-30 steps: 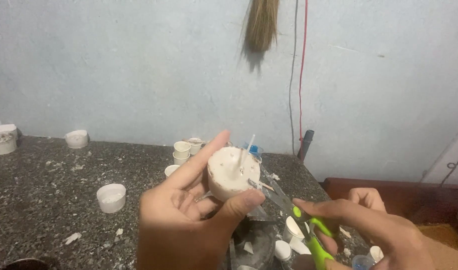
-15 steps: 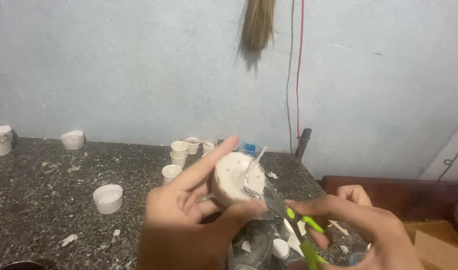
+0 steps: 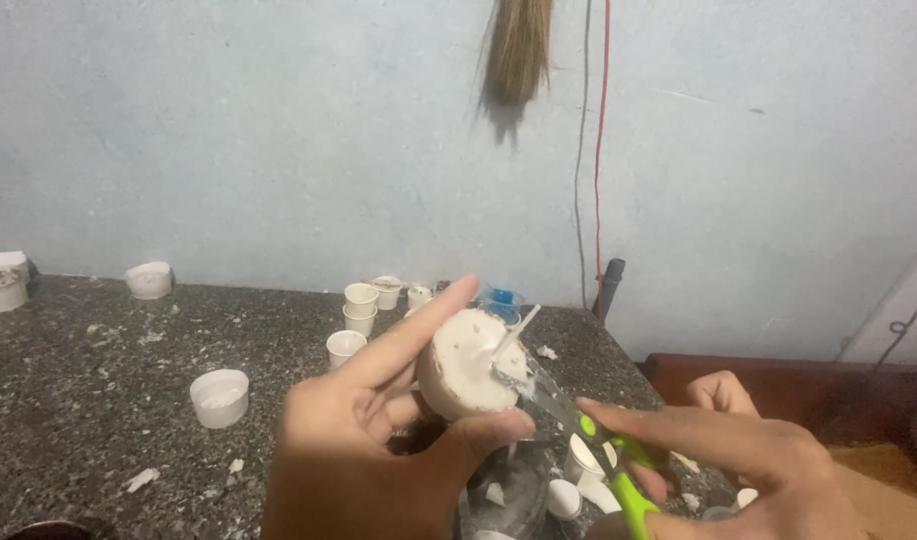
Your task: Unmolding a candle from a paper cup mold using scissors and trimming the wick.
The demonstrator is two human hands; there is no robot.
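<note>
I am holding the white wax candle [image 3: 466, 364] tilted in my left hand [image 3: 364, 440] so its wick [image 3: 516, 332] is facing the green-handled scissors [image 3: 579, 428] that my right hand [image 3: 724, 460] is gripping above the speckled surface [image 3: 99, 400].

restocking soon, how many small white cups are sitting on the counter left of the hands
3: one near the left hand, one by the wall, one at the far left edge. More cluster behind the hands, some possibly hidden.
</note>
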